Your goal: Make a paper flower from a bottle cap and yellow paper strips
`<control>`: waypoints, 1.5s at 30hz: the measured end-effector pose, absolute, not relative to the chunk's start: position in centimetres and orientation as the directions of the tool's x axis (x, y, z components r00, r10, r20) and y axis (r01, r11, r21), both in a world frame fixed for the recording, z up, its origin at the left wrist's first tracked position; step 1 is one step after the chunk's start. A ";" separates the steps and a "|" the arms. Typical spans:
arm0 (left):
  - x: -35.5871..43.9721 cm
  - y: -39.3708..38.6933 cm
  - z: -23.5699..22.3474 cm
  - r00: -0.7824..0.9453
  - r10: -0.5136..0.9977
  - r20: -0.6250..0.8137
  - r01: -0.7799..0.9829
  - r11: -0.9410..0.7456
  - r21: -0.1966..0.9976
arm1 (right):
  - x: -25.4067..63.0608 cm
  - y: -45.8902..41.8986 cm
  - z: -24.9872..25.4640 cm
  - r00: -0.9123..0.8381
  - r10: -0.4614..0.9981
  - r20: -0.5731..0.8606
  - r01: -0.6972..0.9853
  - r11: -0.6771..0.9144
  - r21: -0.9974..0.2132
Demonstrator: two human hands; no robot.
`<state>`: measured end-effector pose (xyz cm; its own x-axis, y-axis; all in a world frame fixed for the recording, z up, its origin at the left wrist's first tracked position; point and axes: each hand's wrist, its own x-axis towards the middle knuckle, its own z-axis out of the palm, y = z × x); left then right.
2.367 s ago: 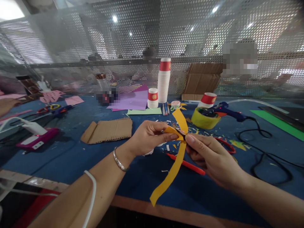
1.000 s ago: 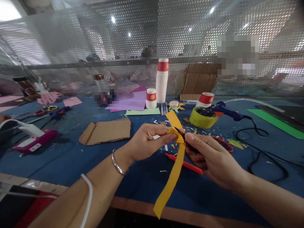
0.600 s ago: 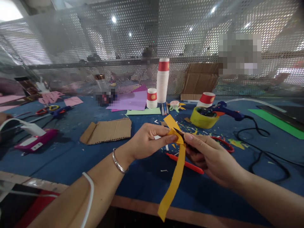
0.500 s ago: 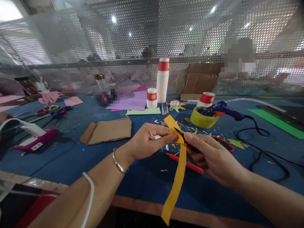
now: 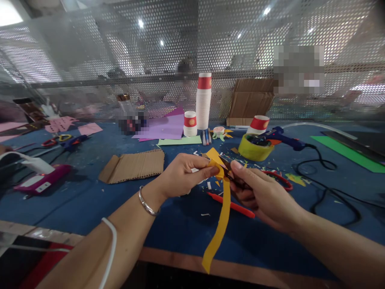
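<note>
A yellow paper strip (image 5: 223, 224) is pinched between the thumb and fingers of my left hand (image 5: 188, 174). It is folded over at the pinch, and its long tail hangs down past the table's front edge. My right hand (image 5: 258, 188) is closed on scissors (image 5: 225, 163), whose dark blades lie against the folded paper. Most of the scissors' handle is hidden by my fingers; a red loop shows behind the hand. Below the hands, a red pen (image 5: 240, 208) rests on the blue table (image 5: 180, 228).
Paper scraps lie around the hands. Corrugated cardboard (image 5: 135, 165) is at left, near a purple power strip (image 5: 45, 178). Behind stand stacked paper cups (image 5: 203, 104) and markers (image 5: 207, 137). A blue glue gun (image 5: 282, 138) rests on a yellow tape roll (image 5: 255, 149), its cord trailing right.
The scissors' blades have spread a little at the folded paper. The strip's hanging tail has swung slightly upward. The whole view has shifted a little; both hands keep their hold.
</note>
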<state>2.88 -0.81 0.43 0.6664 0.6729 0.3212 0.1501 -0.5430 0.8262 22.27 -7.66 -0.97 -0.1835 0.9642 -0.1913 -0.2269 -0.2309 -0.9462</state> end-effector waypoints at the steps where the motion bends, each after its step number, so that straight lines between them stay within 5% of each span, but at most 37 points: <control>1: 2.8 -0.8 0.4 0.671 0.670 0.319 0.158 -0.548 0.821 | 22.2 -7.7 -1.0 -0.185 0.963 -0.195 -0.222 -0.234 -0.946; 10: 2.8 -1.0 0.3 0.707 0.626 0.330 0.192 -0.619 0.762 | 22.2 -7.5 -1.4 -0.181 0.970 -0.165 -0.142 -0.191 -0.971; 18: 2.7 -0.9 0.7 0.731 0.630 0.262 0.138 -0.513 0.847 | 22.2 -7.4 -1.4 -0.212 0.968 -0.134 -0.167 -0.171 -0.971; 27: 2.9 -1.4 0.7 0.716 0.588 0.376 0.161 -0.663 0.731 | 22.4 -7.7 -1.1 -0.204 0.968 -0.148 -0.139 -0.178 -0.974; 36: 3.1 -1.3 0.5 0.710 0.595 0.376 0.150 -0.649 0.746 | 22.5 -7.6 -1.1 -0.197 0.974 -0.115 -0.051 -0.127 -0.991; 42: 3.0 -0.5 0.3 0.600 0.715 0.359 0.119 -0.524 0.844 | 22.9 -6.9 -1.1 -0.120 0.992 -0.036 -0.049 -0.042 -0.998; 45: 2.6 0.6 0.0 0.444 0.802 0.398 0.089 -0.482 0.872 | 23.5 -6.3 -1.3 -0.060 0.996 0.069 0.135 0.076 -0.988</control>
<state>2.60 0.61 0.03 0.4442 0.8025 0.3984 0.0894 -0.4821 0.8715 23.50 -6.29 -1.30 -0.0605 0.9958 0.0686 0.1345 0.0762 -0.9880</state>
